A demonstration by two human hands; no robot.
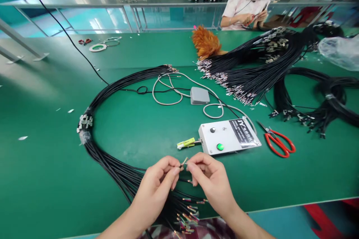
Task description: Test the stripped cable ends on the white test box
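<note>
Between thumb and fingers, my left hand (158, 185) pinches the end of a black cable (181, 165) whose thin inner wires stick out. My right hand (209, 179) is closed at those wire tips, its thumb and forefinger pinching a fine strand. The cable belongs to a curved bundle of black cables (112, 160), which runs from the left and passes under my hands. Below them, several stripped ends with coloured wires (187, 216) fan out near the table's front edge. Just beyond my hands lies a white box (224, 136) with a lit green button and a yellow-green piece at its left end.
Red-handled scissors (280, 143) lie right of the box. A grey pedal (199, 95) with looped cord sits behind it. Large black cable bundles (246, 67) and an orange duster (206, 41) are at the back right. Across the table a co-worker (246, 11) handles something with both hands.
</note>
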